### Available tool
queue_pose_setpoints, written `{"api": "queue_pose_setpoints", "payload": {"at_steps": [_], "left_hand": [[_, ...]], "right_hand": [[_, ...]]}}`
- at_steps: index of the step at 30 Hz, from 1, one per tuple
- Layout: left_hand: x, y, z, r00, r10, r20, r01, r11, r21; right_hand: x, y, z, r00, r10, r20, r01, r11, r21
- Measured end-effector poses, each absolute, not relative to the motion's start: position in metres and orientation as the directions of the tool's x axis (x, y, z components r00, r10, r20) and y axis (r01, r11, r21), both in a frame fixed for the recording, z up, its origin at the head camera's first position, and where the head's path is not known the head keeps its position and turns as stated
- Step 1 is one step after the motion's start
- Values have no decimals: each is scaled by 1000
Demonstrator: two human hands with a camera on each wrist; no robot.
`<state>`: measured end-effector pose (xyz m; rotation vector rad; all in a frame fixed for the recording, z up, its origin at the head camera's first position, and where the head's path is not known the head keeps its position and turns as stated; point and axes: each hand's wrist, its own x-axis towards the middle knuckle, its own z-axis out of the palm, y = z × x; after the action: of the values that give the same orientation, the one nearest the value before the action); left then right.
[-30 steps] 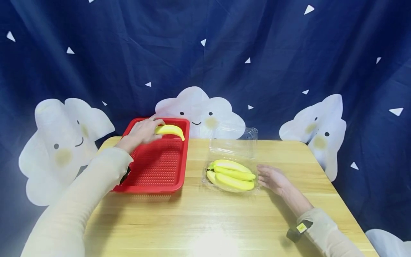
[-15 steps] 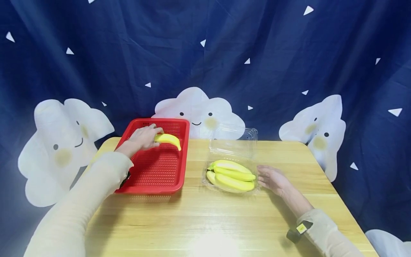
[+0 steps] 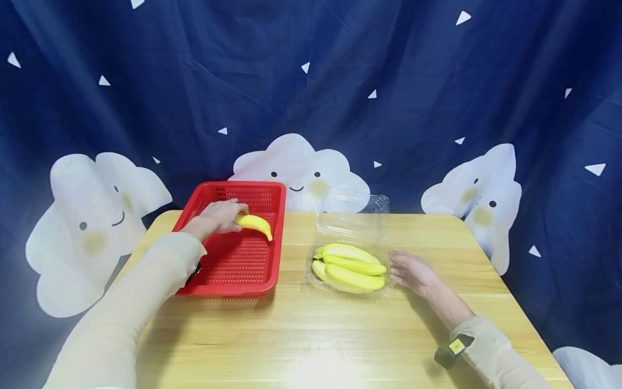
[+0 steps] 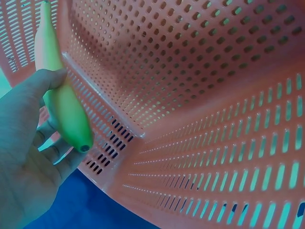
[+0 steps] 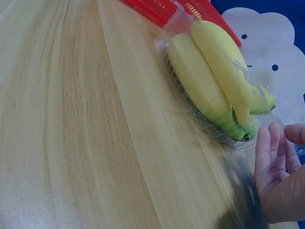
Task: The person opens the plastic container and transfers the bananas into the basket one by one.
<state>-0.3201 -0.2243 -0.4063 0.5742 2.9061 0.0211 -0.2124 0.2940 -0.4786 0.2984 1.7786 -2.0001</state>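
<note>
My left hand (image 3: 221, 217) grips a yellow banana (image 3: 256, 224) inside the red perforated basket (image 3: 279, 237). In the left wrist view the thumb lies across the banana (image 4: 66, 102), whose green end points down toward the basket's slotted wall. Several bananas (image 3: 352, 265) lie together in a clear plastic clamshell box (image 3: 316, 281) with its lid (image 3: 352, 216) raised. Beside the box's right side, my right hand (image 3: 413, 271) holds nothing, its fingers (image 5: 263, 148) loosely bent near the plastic; whether they touch it I cannot tell.
The basket and the box stand apart on a wooden table (image 3: 272, 340). Directly behind the table hangs a dark blue curtain (image 3: 262, 81) printed with white clouds.
My left hand has come down and nearer with the banana, from the basket's far rim to lower inside it. The right hand and the box have stayed put.
</note>
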Motion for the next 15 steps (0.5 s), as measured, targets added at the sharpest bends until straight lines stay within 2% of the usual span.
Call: {"api": "queue_pose_setpoints", "payload": {"at_steps": [15], "left_hand": [[-318,-235,-407,-892,345,-292,350,936,36]], "right_hand": [[-212,293,-477,-882,-180,-435,451,-59,-890]]}}
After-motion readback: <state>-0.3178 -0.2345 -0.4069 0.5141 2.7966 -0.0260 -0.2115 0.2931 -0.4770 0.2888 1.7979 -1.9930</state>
